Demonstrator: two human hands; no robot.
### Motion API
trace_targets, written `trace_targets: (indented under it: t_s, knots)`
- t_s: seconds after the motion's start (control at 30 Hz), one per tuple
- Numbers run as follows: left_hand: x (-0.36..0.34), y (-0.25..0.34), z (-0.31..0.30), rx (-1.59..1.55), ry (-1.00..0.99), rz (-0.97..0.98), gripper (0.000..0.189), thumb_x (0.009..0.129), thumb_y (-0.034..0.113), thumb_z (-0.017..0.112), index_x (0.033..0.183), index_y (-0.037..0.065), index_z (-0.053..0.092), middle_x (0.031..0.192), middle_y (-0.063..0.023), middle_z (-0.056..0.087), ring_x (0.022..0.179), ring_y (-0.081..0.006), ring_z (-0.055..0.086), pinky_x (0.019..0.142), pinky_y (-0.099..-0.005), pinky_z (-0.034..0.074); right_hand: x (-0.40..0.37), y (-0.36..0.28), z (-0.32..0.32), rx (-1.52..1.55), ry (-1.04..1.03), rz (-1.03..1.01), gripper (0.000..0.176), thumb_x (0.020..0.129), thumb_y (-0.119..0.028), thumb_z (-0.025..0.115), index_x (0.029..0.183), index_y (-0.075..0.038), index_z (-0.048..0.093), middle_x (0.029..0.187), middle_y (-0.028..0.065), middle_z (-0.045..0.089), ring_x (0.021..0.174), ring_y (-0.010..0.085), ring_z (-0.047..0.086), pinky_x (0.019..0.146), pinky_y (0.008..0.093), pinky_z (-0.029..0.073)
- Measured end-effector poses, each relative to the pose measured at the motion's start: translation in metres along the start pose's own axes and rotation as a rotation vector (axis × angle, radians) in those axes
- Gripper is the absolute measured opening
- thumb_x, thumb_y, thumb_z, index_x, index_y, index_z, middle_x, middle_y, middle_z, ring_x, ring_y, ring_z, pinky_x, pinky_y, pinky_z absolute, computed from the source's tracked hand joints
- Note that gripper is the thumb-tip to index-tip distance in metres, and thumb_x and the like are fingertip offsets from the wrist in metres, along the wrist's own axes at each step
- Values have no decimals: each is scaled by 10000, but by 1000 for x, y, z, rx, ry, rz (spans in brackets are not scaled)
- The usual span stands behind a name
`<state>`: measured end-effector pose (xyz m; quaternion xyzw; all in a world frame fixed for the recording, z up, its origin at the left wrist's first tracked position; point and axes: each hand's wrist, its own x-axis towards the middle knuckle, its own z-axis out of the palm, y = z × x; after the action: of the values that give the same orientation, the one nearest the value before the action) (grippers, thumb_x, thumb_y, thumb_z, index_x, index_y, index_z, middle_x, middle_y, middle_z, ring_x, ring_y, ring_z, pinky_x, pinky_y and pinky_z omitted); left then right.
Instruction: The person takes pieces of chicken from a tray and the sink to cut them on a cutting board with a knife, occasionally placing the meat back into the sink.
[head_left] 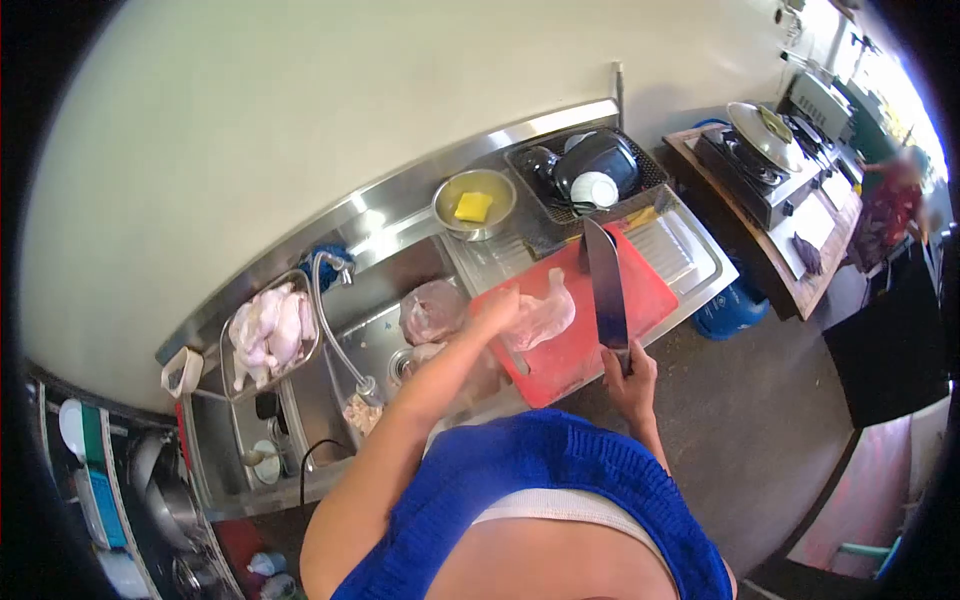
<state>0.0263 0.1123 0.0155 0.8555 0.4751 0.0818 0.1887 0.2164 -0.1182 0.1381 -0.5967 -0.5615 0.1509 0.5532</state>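
A raw chicken leg (548,318) lies on the red cutting board (645,290), its narrow end toward the wall. My left hand (505,309) is closed on the leg's left side; the fingertips are partly hidden. My right hand (631,382) grips the handle of a large kitchen knife (606,290). Its broad dark blade points toward the wall, over the board to the right of the leg and apart from it. Left of the board, a bag-like bundle of pale pink meat (433,311) rests in the sink, and more is partly hidden behind my left forearm.
A metal tray of whole raw chickens (270,330) stands at the sink's left. Behind the board are a steel bowl (474,205) with a yellow sponge and a dish rack (545,215). The faucet (335,330) arches over the sink. A gas stove (765,185) and another person (893,210) are at right.
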Motion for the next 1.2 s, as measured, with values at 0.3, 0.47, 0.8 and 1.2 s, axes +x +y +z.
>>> trace_targets:
  t_s: [0.3, 0.47, 0.8, 1.2]
  knots:
    - [3, -45, 70, -753, 32, -421, 355, 953, 272, 541, 916, -69, 632, 781, -134, 675, 719, -218, 677, 613, -375, 540, -25, 86, 42, -120, -158, 348, 217, 904, -180, 618, 945, 31, 588, 666, 142, 587, 620, 186, 578, 578, 373, 459]
    - [-32, -1, 21, -914, -122, -548, 400, 977, 310, 506, 981, -67, 639, 867, -171, 701, 817, -279, 682, 711, -427, 527, -32, 101, 53, -86, -245, 261, 251, 908, -167, 601, 1077, 18, 585, 735, 157, 616, 545, 211, 600, 489, 363, 467]
    - [-35, 7, 20, -516, 210, 20, 370, 828, 290, 712, 1071, 24, 626, 948, -134, 691, 919, -326, 671, 838, -414, 502, -44, 103, 51, -72, -300, 432, 322, 922, -187, 582, 1158, 30, 560, 729, 143, 621, 559, 214, 601, 526, 372, 477]
    - [-42, 14, 45, -1108, 184, -424, 285, 761, 44, 732, 1009, 24, 592, 1010, -47, 632, 908, -185, 637, 764, -340, 528, -10, 93, 66, -16, -213, 378, 316, 910, -191, 570, 1146, 19, 565, 957, 273, 647, 920, 404, 645, 794, 436, 490]
